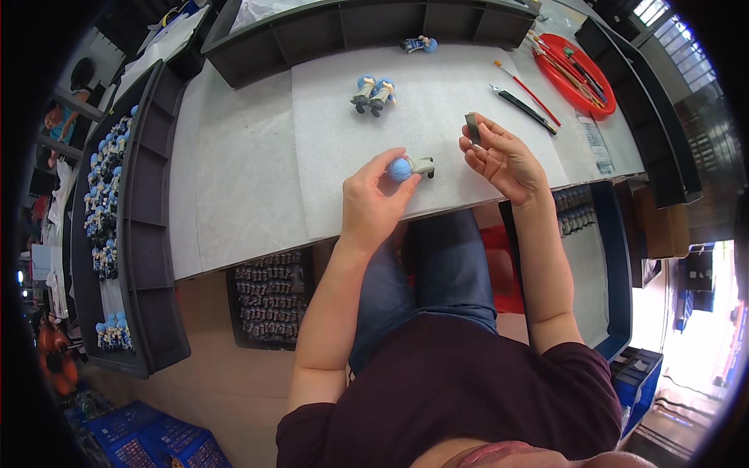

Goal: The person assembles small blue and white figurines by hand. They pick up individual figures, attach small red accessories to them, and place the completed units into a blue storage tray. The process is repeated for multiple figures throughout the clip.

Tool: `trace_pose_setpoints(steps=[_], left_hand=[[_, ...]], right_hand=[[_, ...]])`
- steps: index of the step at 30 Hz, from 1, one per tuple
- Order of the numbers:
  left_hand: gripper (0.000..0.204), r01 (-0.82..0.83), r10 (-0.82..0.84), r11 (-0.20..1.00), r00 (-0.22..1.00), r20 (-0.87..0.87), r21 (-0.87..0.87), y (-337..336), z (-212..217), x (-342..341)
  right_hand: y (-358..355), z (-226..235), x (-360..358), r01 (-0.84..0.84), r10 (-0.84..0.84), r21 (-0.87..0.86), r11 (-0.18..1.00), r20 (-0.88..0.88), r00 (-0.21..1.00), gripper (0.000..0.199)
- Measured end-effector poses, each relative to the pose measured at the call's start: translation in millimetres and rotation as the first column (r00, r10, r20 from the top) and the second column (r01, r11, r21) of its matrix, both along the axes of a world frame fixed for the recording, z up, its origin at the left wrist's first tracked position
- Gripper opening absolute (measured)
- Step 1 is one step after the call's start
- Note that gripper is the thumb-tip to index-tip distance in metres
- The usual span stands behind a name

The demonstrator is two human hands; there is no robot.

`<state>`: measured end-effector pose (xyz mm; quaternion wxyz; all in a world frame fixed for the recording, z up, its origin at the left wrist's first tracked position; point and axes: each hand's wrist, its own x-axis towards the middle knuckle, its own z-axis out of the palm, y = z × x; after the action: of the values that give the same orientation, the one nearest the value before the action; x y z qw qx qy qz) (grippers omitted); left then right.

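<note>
My left hand (374, 199) has its thumb and fingers around the blue head of a small figurine (421, 166). The figurine's pale grey body and dark feet point to the right, low over the white paper near the table's front edge. To the right, my right hand (505, 160) is raised and pinches a small, curved olive-grey piece (473, 129) between thumb and fingers. Beyond my hands, two blue-haired figurines (374, 95) in grey lie side by side on the paper. Another blue-haired figurine (420, 44) in dark clothes lies by the far tray.
A craft knife (523, 109) and a red paintbrush (527, 92) lie at the right. Behind them sits a red dish (605, 108) of brushes and tools. A dark tray (148, 312) of figurines stands at the left, and a long dark tray (343, 35) borders the back.
</note>
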<state>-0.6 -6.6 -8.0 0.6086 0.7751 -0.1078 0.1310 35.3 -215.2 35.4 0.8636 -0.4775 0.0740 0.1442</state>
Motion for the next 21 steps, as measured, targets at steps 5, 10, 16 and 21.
trace_pose_setpoints(steps=[5,10,16,21], left_hand=[[0.03,-0.121,0.114,0.989,0.99,0.087,0.081,-2,-2,-2],[0.028,-0.118,0.108,0.989,0.988,0.112,0.091,-3,-3,0],[0.029,-0.112,0.089,0.987,0.977,0.193,0.112,-2,-6,0],[0.029,-0.15,0.083,0.972,0.941,0.329,0.182,-2,-4,-1]], right_hand=[[4,-3,-6,0.002,-0.001,-0.039,0.999,0.029,1.0,0.038],[14,-12,-5,0.065,-0.02,-0.26,0.963,0.171,0.985,0.029],[37,-12,-6,0.187,0.069,-0.582,0.791,0.39,0.918,0.022],[57,-11,-3,0.356,-0.024,-0.54,0.762,0.527,0.85,0.013]])
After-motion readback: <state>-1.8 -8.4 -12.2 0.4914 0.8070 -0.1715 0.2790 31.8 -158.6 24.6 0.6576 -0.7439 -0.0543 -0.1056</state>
